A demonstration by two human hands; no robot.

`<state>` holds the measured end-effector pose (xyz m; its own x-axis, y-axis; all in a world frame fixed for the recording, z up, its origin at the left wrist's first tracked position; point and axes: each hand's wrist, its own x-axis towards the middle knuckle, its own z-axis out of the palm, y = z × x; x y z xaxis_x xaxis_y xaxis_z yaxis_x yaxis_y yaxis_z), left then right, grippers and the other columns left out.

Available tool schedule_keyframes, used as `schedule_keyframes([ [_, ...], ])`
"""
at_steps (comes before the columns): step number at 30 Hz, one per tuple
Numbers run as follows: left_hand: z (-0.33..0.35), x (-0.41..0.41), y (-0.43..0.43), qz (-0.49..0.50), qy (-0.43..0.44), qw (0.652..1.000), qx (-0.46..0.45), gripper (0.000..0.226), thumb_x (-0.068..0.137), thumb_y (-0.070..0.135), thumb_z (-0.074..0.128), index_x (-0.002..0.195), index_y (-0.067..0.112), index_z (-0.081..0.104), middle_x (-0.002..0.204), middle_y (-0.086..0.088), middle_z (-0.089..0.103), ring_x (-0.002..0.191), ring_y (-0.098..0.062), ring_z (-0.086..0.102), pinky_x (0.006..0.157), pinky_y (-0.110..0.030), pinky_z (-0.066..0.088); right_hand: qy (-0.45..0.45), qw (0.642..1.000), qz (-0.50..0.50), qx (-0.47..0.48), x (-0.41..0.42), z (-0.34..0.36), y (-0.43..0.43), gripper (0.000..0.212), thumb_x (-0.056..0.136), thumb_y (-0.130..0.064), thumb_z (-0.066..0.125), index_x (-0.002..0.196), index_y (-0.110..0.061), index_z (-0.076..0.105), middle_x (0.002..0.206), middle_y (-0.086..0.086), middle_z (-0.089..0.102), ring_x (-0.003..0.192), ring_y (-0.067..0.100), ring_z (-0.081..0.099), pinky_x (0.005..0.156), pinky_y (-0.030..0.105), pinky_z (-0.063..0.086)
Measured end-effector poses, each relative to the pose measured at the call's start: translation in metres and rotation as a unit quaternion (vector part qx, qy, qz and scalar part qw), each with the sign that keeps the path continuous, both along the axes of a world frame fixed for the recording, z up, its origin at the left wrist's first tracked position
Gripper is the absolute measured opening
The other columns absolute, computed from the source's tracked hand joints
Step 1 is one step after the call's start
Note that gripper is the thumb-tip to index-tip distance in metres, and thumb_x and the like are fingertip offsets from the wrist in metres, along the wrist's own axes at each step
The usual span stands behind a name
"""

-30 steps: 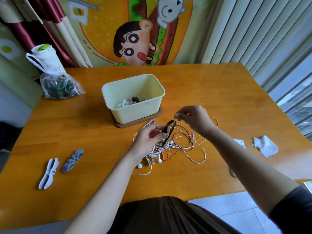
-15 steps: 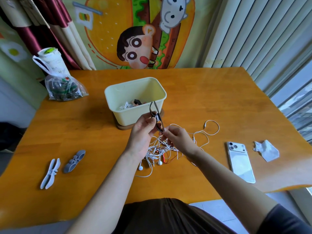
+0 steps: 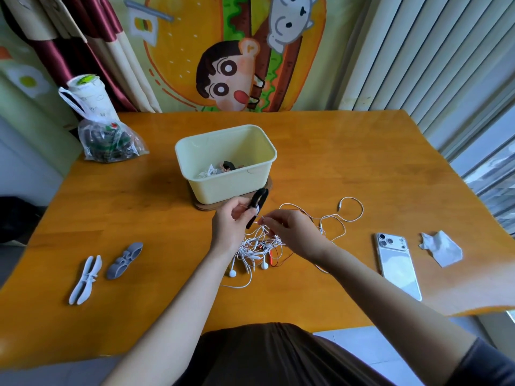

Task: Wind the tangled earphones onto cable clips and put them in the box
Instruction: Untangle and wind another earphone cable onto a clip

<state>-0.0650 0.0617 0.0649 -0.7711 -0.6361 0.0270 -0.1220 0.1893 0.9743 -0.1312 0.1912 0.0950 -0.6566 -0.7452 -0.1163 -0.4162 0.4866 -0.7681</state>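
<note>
Glossy orange wood desk, rounded corners. Centre of frame: left hand grips a black clip, a soft-looking, long, two-lobed shape, tilted w/ its top end up against the box front. Right hand sits just right of it, fingertips pinching a thin white wire right by the clip's lower end. Earphones lie in a tangled heap on the desk directly below both hands: thin white cords, glossy white buds, some red/orange wire mixed in; one loop w/ a plug trails off to the right.

Box: pale yellow plastic, rectangular w/ rounded corners, smooth walls, on a dark wooden base, just above the hands. Inside: a few small white & dark bundles at the bottom, details too small to tell.

Lower left: grey clip & white clip, flat on the desk side by side, well apart from the hands. Right: white phone, face down; crumpled tissue beside it. Upper left: clear plastic bag.
</note>
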Motion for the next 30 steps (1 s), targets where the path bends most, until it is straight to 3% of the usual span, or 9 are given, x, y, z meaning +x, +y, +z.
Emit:
schedule_keyframes([
  [5, -0.010, 0.003, -0.012, -0.058, -0.056, 0.994, -0.073, 0.016, 0.084, 0.005, 0.069, 0.093, 0.018, 0.067, 0.097, -0.003, 0.066, 0.083, -0.002, 0.058, 0.071, -0.005, 0.043, 0.081, 0.994, 0.045, 0.065, -0.022, 0.021, 0.011, 0.020, 0.096, -0.023, 0.053, 0.099, -0.014, 0.071, 0.072, -0.009, 0.059, 0.069, 0.017, 0.057, 0.062, 0.028, 0.043],
  [9, -0.004, 0.004, -0.008, -0.121, -0.061, 0.990, -0.044, 0.019, 0.084, 0.006, 0.069, 0.091, 0.023, 0.067, 0.090, 0.004, 0.065, 0.080, -0.009, 0.059, 0.074, -0.017, 0.047, 0.131, 0.989, 0.030, 0.054, -0.037, 0.029, 0.014, 0.018, 0.093, -0.021, 0.056, 0.093, -0.014, 0.072, 0.078, 0.003, 0.067, 0.072, 0.028, 0.061, 0.065, 0.037, 0.046],
  [14, 0.005, 0.001, -0.010, -0.145, -0.062, 0.987, -0.042, 0.019, 0.084, 0.009, 0.070, 0.091, 0.026, 0.068, 0.096, -0.009, 0.067, 0.086, -0.020, 0.061, 0.079, -0.028, 0.051, 0.179, 0.984, 0.017, 0.007, -0.042, 0.029, 0.015, 0.016, 0.092, -0.017, 0.058, 0.094, -0.009, 0.072, 0.085, -0.004, 0.062, 0.079, 0.014, 0.059, 0.072, 0.025, 0.047],
  [17, 0.013, 0.002, -0.009, -0.183, -0.052, 0.981, -0.039, 0.023, 0.083, 0.007, 0.070, 0.088, 0.029, 0.067, 0.089, 0.003, 0.067, 0.080, -0.005, 0.060, 0.075, -0.018, 0.049, 0.175, 0.984, -0.007, 0.002, -0.045, 0.023, 0.014, 0.015, 0.091, -0.015, 0.058, 0.091, -0.008, 0.071, 0.089, 0.002, 0.066, 0.078, 0.014, 0.058, 0.070, 0.023, 0.045],
  [20, 0.021, 0.004, -0.002, -0.217, -0.022, 0.975, 0.036, 0.028, 0.084, 0.002, 0.068, 0.087, 0.029, 0.066, 0.084, 0.012, 0.067, 0.077, 0.006, 0.060, 0.078, -0.016, 0.050, 0.160, 0.987, -0.030, 0.003, -0.048, 0.022, 0.013, 0.012, 0.090, -0.015, 0.060, 0.088, -0.009, 0.071, 0.079, -0.002, 0.064, 0.066, 0.006, 0.052, 0.059, 0.011, 0.036],
  [23, 0.026, 0.003, 0.001, -0.207, 0.037, 0.966, 0.149, 0.022, 0.084, 0.002, 0.063, 0.095, 0.021, 0.067, 0.089, 0.007, 0.069, 0.089, -0.004, 0.063, 0.087, -0.021, 0.050, 0.093, 0.993, -0.069, -0.024, -0.047, 0.021, 0.014, 0.012, 0.088, -0.022, 0.063, 0.078, -0.016, 0.063, 0.058, -0.015, 0.051, 0.049, 0.001, 0.046, 0.049, 0.009, 0.034],
  [26, 0.028, -0.001, 0.001, -0.188, 0.103, 0.939, 0.267, 0.020, 0.080, 0.011, 0.059, 0.099, 0.013, 0.064, 0.090, 0.003, 0.070, 0.088, -0.012, 0.064, 0.085, -0.026, 0.053, -0.018, 0.993, -0.074, -0.085, -0.039, 0.015, 0.013, 0.021, 0.090, -0.026, 0.059, 0.071, -0.017, 0.060, 0.046, -0.015, 0.050, 0.042, -0.001, 0.041, 0.046, 0.013, 0.031],
  [30, 0.028, -0.008, 0.003, -0.152, 0.156, 0.903, 0.371, 0.022, 0.080, 0.014, 0.055, 0.102, 0.010, 0.062, 0.104, -0.006, 0.066, 0.094, -0.017, 0.062, 0.089, -0.027, 0.053, -0.120, 0.982, -0.054, -0.132, -0.023, 0.004, 0.007, 0.028, 0.097, -0.021, 0.049, 0.073, -0.019, 0.061, 0.057, -0.012, 0.055, 0.050, 0.004, 0.039, 0.050, 0.017, 0.033],
])
